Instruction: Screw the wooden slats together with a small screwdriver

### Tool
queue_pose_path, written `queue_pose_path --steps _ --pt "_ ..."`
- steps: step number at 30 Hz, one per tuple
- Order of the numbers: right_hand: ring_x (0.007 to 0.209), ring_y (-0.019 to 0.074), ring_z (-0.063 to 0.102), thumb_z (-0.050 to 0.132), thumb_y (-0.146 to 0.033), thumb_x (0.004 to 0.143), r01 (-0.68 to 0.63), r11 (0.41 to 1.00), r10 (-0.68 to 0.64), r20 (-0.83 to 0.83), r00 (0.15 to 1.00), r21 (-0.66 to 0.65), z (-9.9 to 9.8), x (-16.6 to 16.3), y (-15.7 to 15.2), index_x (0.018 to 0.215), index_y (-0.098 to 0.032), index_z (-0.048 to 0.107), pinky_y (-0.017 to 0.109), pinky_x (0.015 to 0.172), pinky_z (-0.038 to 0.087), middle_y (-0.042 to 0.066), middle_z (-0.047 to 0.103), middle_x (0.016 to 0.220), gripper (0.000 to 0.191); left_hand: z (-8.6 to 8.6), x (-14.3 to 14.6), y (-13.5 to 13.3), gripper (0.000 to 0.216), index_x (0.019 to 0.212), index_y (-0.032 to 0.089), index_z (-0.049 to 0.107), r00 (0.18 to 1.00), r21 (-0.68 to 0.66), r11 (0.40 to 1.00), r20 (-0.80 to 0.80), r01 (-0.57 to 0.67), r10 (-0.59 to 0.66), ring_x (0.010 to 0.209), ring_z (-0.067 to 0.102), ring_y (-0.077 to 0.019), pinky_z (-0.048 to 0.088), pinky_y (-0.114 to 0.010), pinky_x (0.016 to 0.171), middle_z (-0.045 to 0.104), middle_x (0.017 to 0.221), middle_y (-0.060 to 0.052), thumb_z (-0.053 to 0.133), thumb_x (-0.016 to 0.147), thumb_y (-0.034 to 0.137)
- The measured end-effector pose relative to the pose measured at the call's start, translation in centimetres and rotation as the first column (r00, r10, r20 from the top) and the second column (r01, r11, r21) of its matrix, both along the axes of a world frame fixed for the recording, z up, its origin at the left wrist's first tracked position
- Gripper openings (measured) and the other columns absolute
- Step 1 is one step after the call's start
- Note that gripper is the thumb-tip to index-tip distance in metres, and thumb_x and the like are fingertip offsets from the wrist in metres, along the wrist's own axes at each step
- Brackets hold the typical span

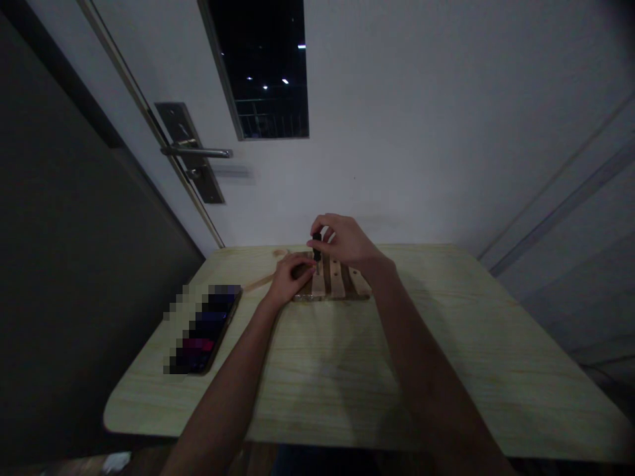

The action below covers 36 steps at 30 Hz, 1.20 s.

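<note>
A screwdriver (pixel 317 247) with a black handle stands nearly upright, gripped near its top by the fingers of my right hand (pixel 342 239). Its thin shaft points down at a light strip of a wooden board (pixel 305 288), which has several pale strips on a darker brown base and small dark holes in them. My left hand (pixel 290 276) rests at the board's left side. Its thumb and index fingertip come together beside the screwdriver's shaft; whatever is between them is too small to make out.
A phone (pixel 211 330) with its screen lit lies to the left on the pale wood-grain table (pixel 317 377). A light wooden spoon-like piece (pixel 258 282) lies behind my left hand. Beyond the table's far edge rises a white door (pixel 397 132) with a metal handle (pixel 198 152).
</note>
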State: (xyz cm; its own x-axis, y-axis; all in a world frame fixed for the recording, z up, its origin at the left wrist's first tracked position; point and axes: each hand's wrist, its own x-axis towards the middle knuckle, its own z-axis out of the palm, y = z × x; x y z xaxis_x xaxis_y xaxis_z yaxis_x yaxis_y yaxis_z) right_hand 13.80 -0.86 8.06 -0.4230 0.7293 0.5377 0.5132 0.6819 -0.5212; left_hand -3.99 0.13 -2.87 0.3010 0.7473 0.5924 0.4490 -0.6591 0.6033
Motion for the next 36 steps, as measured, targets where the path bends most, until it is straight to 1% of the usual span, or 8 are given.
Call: queue_pose_path --steps 5,8,14,18,23,27,32,36 --pt "0.061 0.0098 0.053 0.066 -0.027 0.074 -0.015 0.996 0.013 -0.028 1.0 -0.089 0.04 -0.27 -0.23 0.08 -0.017 0.057 0.022 0.058 0.039 -0.002 0.057 0.067 0.015 -0.29 -0.07 0.19 0.014 0.088 0.019 0.066 1.0 0.01 1.0 0.012 0.003 -0.003 0.091 0.059 -0.022 0.045 -0.039 0.086 0.068 0.092 -0.006 0.062 0.08 0.03" --pt "0.06 0.0093 0.051 0.066 -0.029 0.074 -0.024 0.997 0.023 -0.02 1.0 -0.078 0.06 -0.39 -0.2 0.085 -0.018 0.059 0.022 0.059 0.038 -0.003 0.055 0.064 0.018 -0.41 -0.09 0.27 0.014 0.087 0.019 0.066 1.0 0.011 1.0 0.021 0.007 -0.008 0.091 0.06 -0.0223 0.045 -0.039 0.086 0.068 0.094 -0.007 0.062 0.08 0.03" --pt "0.068 0.0109 0.052 0.062 -0.029 0.08 -0.033 0.999 0.032 0.09 0.995 0.004 0.13 -0.39 0.06 0.077 -0.019 0.066 0.024 0.067 0.038 0.001 0.059 0.073 0.012 -0.2 -0.05 0.12 0.014 0.088 0.019 0.067 1.0 0.0 1.0 0.003 -0.001 0.001 0.092 0.059 -0.0223 0.045 -0.039 0.087 0.068 0.094 -0.006 0.062 0.08 0.03" --pt "0.064 0.009 0.05 0.063 -0.025 0.079 -0.004 1.0 0.004 0.051 0.999 0.002 -0.05 -0.53 0.16 0.078 -0.019 0.067 0.023 0.064 0.039 0.001 0.057 0.077 0.008 -0.02 -0.03 0.01 0.015 0.088 0.019 0.067 1.0 -0.016 1.0 0.005 -0.006 0.006 0.092 0.06 -0.0224 0.045 -0.039 0.086 0.068 0.094 -0.006 0.062 0.08 0.03" --pt "0.063 0.0083 0.051 0.063 -0.019 0.076 -0.012 1.0 0.012 0.001 1.0 -0.018 -0.26 -0.68 0.3 0.079 -0.017 0.067 0.022 0.062 0.04 0.002 0.061 0.082 0.005 -0.01 0.0 0.01 0.015 0.088 0.019 0.068 1.0 -0.005 1.0 -0.004 0.002 -0.002 0.091 0.06 -0.022 0.044 -0.038 0.085 0.068 0.092 -0.006 0.062 0.08 0.029" --pt "0.065 0.0089 0.053 0.06 -0.017 0.076 -0.065 0.996 0.064 -0.017 0.998 -0.056 -0.18 -0.57 0.19 0.081 -0.016 0.067 0.023 0.064 0.042 0.002 0.064 0.078 0.009 -0.1 -0.05 0.07 0.015 0.09 0.019 0.068 1.0 -0.006 1.0 -0.006 0.009 -0.009 0.09 0.06 -0.0214 0.044 -0.037 0.085 0.068 0.092 -0.006 0.062 0.08 0.029" --pt "0.064 0.0088 0.055 0.055 -0.013 0.072 -0.081 0.993 0.08 -0.013 0.997 -0.08 0.09 -0.42 -0.24 0.088 -0.015 0.069 0.022 0.062 0.043 0.003 0.066 0.081 0.021 -0.18 -0.11 0.1 0.014 0.089 0.019 0.067 1.0 -0.01 1.0 -0.001 0.009 -0.009 0.096 0.059 -0.0223 0.043 -0.039 0.09 0.068 0.096 -0.006 0.062 0.08 0.029" --pt "0.066 0.0094 0.055 0.053 -0.011 0.068 -0.075 0.992 0.076 0.006 0.997 -0.097 0.25 -0.37 -0.41 0.091 -0.015 0.069 0.023 0.062 0.043 0.003 0.067 0.084 0.028 -0.22 -0.09 0.14 0.015 0.088 0.019 0.066 1.0 -0.01 1.0 0.007 -0.005 0.005 0.094 0.059 -0.0227 0.044 -0.039 0.088 0.067 0.094 -0.006 0.062 0.079 0.032"
